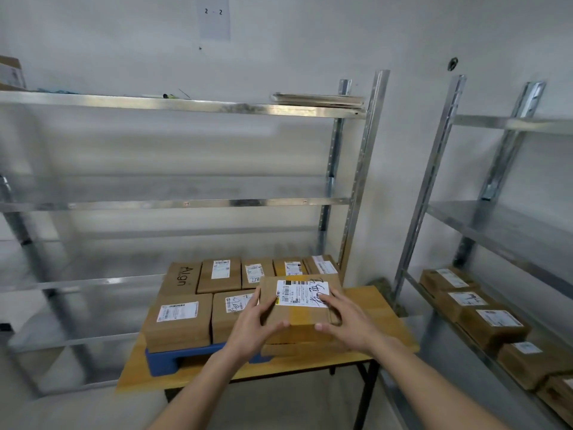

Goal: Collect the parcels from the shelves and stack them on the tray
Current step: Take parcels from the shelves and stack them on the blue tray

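A brown cardboard parcel (302, 308) with a white label and black handwriting is held over the front right of the stack. My left hand (254, 327) grips its left side and my right hand (347, 324) grips its right side. Below it lies another parcel (297, 346) of the same kind. Several more labelled parcels (181, 318) cover the blue tray (183, 356) in two rows; one at the back left reads "Align" (183, 277). The tray rests on a small wooden table (384, 318).
An empty metal shelf rack (186, 203) stands behind the table against the white wall. A second rack (483, 218) on the right carries several parcels (493, 324) on its low shelf. Flat cardboard (319, 99) lies on the top shelf.
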